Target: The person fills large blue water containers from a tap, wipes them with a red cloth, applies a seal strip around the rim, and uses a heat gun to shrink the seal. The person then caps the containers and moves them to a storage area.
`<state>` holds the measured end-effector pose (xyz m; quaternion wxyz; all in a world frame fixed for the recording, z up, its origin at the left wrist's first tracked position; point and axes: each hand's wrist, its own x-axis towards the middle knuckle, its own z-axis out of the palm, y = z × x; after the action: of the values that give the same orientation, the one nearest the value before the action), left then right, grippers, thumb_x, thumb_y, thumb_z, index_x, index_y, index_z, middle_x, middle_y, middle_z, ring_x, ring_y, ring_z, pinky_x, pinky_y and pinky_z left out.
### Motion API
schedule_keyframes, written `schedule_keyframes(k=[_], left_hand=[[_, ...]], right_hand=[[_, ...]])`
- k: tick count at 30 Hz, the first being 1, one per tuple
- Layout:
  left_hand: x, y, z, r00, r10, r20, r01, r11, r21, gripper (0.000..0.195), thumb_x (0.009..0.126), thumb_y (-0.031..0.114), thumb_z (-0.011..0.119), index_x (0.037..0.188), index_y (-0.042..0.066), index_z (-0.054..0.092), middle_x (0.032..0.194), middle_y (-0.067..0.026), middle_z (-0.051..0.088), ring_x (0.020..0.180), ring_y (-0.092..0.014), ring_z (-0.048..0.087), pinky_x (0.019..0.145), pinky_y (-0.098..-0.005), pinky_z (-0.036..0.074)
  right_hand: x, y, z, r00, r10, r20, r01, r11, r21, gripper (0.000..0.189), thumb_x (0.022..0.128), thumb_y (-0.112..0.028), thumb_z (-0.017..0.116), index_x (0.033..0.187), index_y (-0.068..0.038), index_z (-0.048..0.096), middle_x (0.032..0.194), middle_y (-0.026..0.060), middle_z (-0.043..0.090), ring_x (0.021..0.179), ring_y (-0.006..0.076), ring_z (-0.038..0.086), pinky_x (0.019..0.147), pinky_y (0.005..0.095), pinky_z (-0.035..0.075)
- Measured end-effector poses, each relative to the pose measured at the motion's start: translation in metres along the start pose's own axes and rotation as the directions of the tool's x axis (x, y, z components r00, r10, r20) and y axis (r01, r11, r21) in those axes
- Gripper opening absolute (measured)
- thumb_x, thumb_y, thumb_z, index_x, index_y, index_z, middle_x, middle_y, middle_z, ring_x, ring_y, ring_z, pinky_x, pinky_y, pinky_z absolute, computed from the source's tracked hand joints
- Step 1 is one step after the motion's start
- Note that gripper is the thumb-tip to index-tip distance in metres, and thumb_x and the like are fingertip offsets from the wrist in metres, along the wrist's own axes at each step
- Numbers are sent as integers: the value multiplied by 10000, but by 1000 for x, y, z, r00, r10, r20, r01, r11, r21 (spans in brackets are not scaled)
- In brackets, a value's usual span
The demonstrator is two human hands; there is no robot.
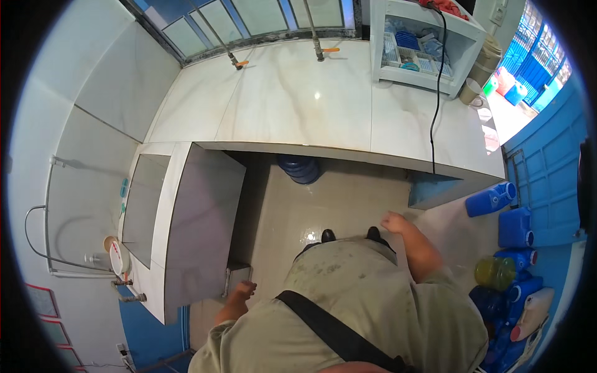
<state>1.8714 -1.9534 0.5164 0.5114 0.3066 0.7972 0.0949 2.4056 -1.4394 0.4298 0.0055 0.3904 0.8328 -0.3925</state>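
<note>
My left hand [244, 290] hangs at my side, fingers loosely curled and nothing seen in it. Nearest to it is the purplish-grey side of a tiled sink basin [198, 224], with a small box-like block [238, 275] at its foot. On the other side, my right hand [395, 223] is held out low over the tiled floor [345, 200], curled with no object showing. Before me runs a white marble-look tiled counter [298, 102]. A blue water jug [300, 169] stands on the floor beneath it, partly hidden by the counter's edge.
Two pipes with orange-handled valves [240, 64] come down over the counter. A white shelf unit [424, 51] holds baskets; a black cable [437, 102] hangs past it. Blue jerrycans [515, 227] and a yellowish jug [495, 273] line the right wall by a blue door [550, 168].
</note>
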Motion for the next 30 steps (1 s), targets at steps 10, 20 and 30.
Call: schedule_keyframes(k=[10,20,30], left_hand=[[30,87,38,929,-144,-340,-65,843,-534,381,953,260,692,1209,-1,583,946,-49,672,818,-139,625,738,-303,510],[-102,65,86,924,-371,-92,301,855,-423,478,924,209,707,1313,-22,555,1015,-91,707,854,-152,651,732,-307,521],[-59,11,61,922,-385,-23,347,855,-386,429,950,234,713,1288,12,566,1017,-79,717,820,-161,675,646,-305,509]], right_hand=[[86,-27,-38,975,91,205,-34,963,-266,444,878,-361,665,1143,-5,672,1128,229,705,1062,386,672,928,443,528],[-2,17,35,908,260,328,-226,964,-138,438,883,-393,631,1075,-6,706,1113,238,712,1041,393,676,918,454,537],[-86,21,70,900,380,214,-320,909,-267,427,885,-372,569,1004,0,741,1116,271,697,1029,419,675,919,483,540]])
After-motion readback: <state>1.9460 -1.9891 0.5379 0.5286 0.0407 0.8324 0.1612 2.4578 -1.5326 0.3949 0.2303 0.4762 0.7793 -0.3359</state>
